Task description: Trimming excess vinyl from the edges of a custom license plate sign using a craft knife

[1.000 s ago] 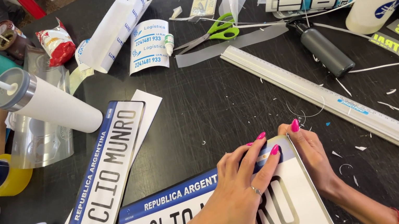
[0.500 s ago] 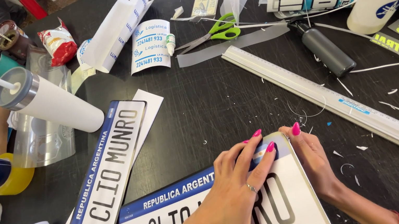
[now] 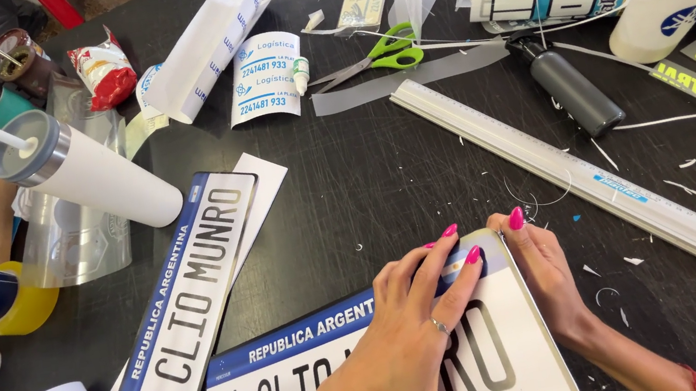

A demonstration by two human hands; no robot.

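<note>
A black table [image 3: 384, 190] carries two number plates [image 3: 191, 311], a long ruler [image 3: 585, 178], green scissors [image 3: 382, 52] and paper scraps.

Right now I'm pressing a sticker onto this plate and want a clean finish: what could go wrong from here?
The left hand and right hand both press at the top right corner of the white plate, so the sticker might crease or trap air there. White paper scraps lie beside that corner and could get caught under an edge. A second plate lies close on the left; sliding the work could bump it.
</note>
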